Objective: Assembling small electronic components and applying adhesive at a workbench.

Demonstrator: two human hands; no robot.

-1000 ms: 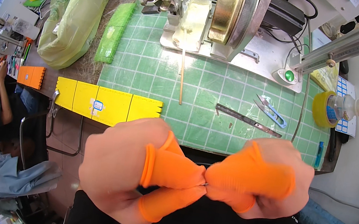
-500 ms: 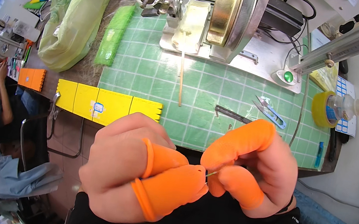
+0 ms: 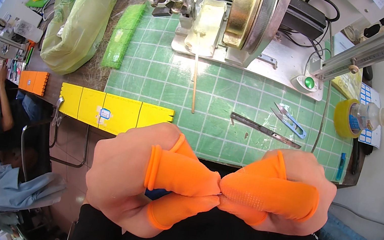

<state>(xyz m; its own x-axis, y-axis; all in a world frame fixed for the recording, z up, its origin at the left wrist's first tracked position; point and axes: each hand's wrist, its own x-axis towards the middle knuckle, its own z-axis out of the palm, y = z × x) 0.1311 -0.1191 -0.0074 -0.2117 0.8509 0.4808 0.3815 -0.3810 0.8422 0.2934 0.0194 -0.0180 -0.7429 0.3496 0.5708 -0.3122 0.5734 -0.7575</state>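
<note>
The right hand (image 3: 292, 194) closed its previously parted thumb and finger to a narrow pinch — tip to tip with the similarly pinched left hand (image 3: 120, 174), so both worked at one point. Orange finger covers (image 3: 187, 175) now hid the thin strand, presumably between the tips — actual hold could not be told.

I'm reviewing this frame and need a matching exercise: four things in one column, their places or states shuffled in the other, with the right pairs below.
Things
1. left hand
2. blue-handled snips
3. yellow panel strip
4. green button

Places or states
A. on the machine's base
B. along the near edge of the bench
C. pinching, close against the right hand
D. on the green mat, near the dark metal strip

Pairs: 1-C, 2-D, 3-B, 4-A
</note>
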